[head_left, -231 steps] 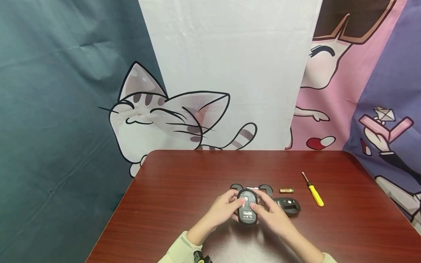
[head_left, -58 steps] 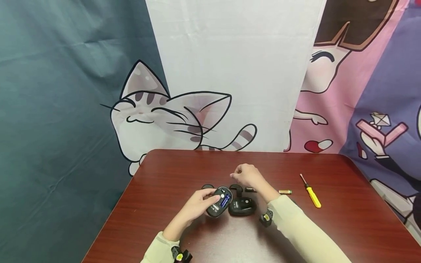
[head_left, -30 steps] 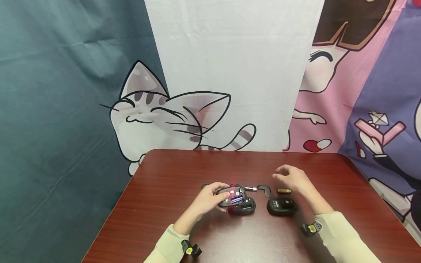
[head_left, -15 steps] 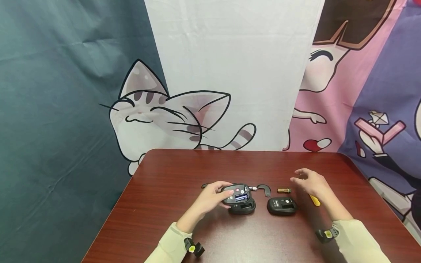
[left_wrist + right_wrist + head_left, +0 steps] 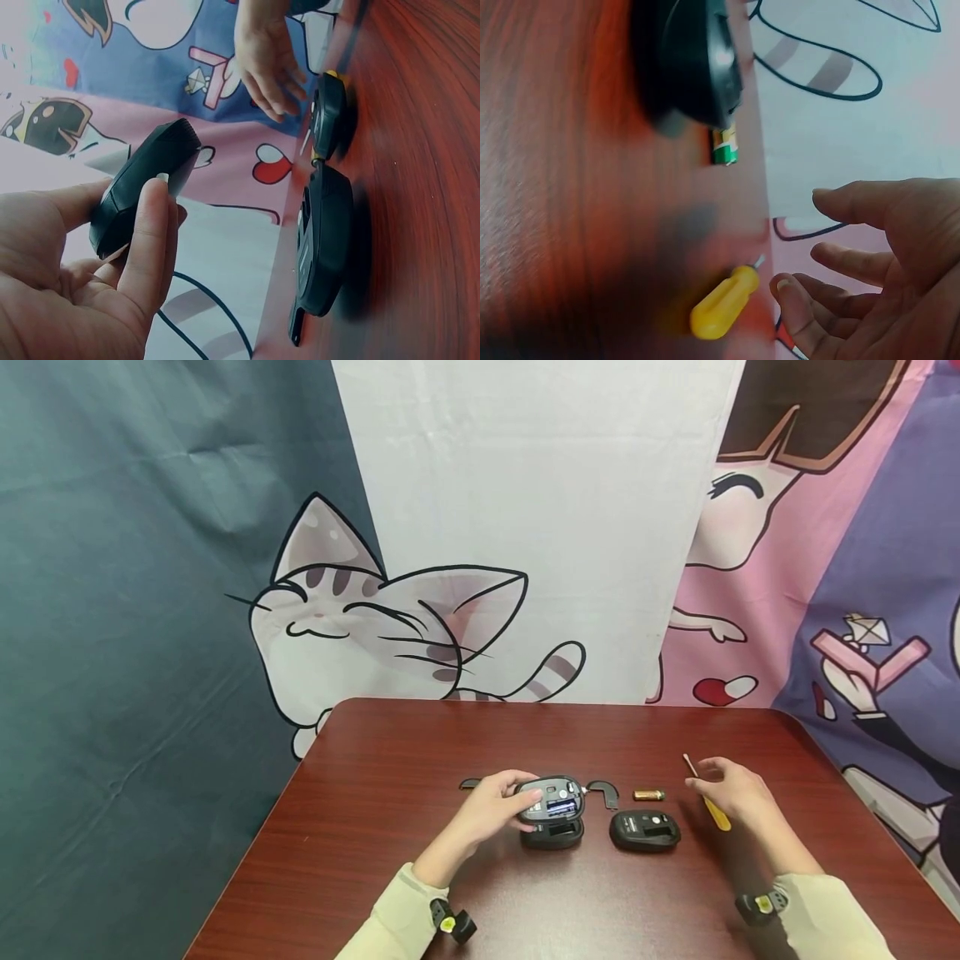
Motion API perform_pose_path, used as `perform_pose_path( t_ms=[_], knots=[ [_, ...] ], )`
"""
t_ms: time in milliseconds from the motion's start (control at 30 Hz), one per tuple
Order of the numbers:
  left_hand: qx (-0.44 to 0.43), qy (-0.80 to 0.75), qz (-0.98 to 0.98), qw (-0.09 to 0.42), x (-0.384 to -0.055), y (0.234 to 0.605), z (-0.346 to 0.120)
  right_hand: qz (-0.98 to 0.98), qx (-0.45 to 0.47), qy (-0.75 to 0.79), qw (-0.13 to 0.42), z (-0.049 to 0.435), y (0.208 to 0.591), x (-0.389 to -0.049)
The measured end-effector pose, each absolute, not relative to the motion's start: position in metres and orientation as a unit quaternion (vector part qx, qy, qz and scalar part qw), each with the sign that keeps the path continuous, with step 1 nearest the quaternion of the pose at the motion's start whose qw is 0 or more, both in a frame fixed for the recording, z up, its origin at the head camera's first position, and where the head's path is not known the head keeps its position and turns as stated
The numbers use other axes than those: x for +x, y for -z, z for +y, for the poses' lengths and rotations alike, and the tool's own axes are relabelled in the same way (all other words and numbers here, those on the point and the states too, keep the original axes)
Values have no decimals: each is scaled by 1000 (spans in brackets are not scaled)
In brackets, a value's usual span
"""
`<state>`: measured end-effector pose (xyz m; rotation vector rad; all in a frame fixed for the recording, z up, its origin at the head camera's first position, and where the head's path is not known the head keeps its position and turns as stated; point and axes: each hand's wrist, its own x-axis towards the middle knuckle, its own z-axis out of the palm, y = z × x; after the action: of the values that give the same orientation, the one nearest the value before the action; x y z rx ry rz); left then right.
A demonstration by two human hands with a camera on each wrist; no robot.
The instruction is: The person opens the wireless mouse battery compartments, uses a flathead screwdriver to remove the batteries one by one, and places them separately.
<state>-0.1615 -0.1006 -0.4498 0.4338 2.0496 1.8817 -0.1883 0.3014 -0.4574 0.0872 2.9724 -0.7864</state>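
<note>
My left hand (image 5: 487, 810) grips a black wireless mouse (image 5: 552, 793) underside up, with a blue battery (image 5: 561, 807) showing in its uncovered compartment. In the left wrist view the mouse (image 5: 142, 191) appears edge-on between thumb and fingers. Below and partly behind it, a second black mouse (image 5: 553, 837) lies bottom up on the table. My right hand (image 5: 738, 793) hovers over a yellow-handled screwdriver (image 5: 717, 815), fingers spread and holding nothing. The right wrist view has that hand (image 5: 900, 255) beside the screwdriver (image 5: 726, 304), apart from its handle.
A third mouse (image 5: 645, 832) lies bottom up, its compartment uncovered. Behind it is a loose battery (image 5: 648, 795). One black battery cover (image 5: 604, 792) and another cover (image 5: 470, 783), partly hidden, lie on the brown table (image 5: 420, 743). Printed cloth hangs behind.
Earlier both hands held the mouse with its compartment covered; the cover came off and now lies at left. The right hand has since moved right to the screwdriver; the left has shifted slightly right.
</note>
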Motion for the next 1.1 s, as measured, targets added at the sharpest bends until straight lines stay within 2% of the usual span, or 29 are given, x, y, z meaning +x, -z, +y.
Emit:
perform_pose_path(
  t_ms=[400,867,1100],
  knots=[
    [133,-670,712,164,-161,446,-90,965,53,248,63,313,476,-186],
    [140,-661,717,172,-162,449,-84,971,57,219,74,314,486,-187],
    [131,-663,717,172,-161,447,-83,967,89,225,83,312,489,-188]
  ],
)
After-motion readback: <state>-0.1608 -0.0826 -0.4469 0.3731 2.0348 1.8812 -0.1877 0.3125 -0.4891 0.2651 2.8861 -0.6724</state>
